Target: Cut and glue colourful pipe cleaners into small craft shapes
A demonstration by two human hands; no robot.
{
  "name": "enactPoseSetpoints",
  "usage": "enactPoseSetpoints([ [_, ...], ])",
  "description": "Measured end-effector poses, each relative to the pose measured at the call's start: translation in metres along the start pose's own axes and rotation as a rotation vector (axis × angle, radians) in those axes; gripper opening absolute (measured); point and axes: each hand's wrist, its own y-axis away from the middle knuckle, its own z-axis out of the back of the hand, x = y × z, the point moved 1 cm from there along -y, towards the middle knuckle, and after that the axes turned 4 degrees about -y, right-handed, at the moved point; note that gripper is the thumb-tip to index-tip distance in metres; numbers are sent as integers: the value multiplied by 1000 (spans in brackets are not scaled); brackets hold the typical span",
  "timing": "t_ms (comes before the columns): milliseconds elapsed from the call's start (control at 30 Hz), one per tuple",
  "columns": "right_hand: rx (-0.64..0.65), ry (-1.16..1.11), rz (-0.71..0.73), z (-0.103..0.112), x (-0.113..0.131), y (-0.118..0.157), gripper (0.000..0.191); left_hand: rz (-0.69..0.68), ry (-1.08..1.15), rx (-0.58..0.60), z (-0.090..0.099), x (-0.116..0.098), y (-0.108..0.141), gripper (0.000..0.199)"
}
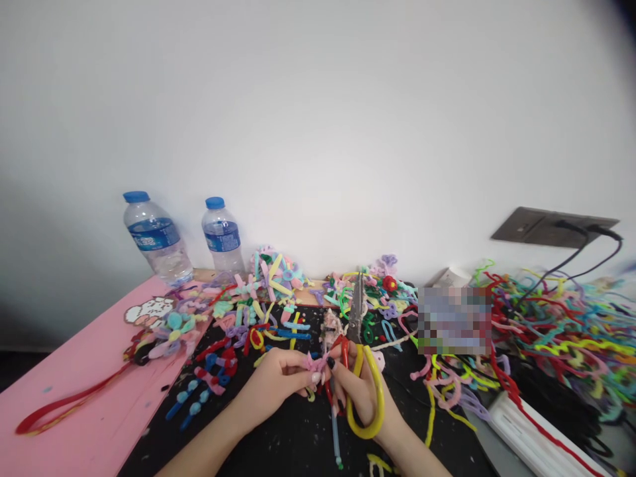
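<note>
Over the mat (278,440), the left hand (275,383) pinches a pink piece (315,363) while the right hand (362,391) grips scissors (378,381).

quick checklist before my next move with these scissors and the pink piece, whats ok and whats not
1. Pink piece gripped: ok, pinched in the left hand's fingertips.
2. Scissors secured: ok, held in the right hand.
3. Blades away from fingers: ok, they point toward the wall.
4. Blades fully closed: cannot tell at this angle.
5. Black mat uncluttered: not ok, colourful fuzzy stems are scattered over it.
6. Bottles capped: ok, both wear blue caps.
</note>
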Motion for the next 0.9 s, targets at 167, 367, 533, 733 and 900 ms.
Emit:
enactPoseSetpoints([
  [167, 19, -32, -15, -2, 4, 2, 35, 63, 87, 8, -1, 4, -1, 20],
  [367, 16, -64, 13, 1, 4, 0, 36, 29, 115, -47, 0, 4, -1, 22],
  [533, 71, -118, 52, 5, -3, -3, 35, 10, 124, -304, 11, 7, -5, 23],
  [733, 364, -339, -67, 0, -2, 5, 49, -29, 130, -629, 27, 7, -9, 28],
  [900, 518, -300, -242, 1, -5, 11, 61, -86, 33, -749, 36, 6, -7, 30],
])
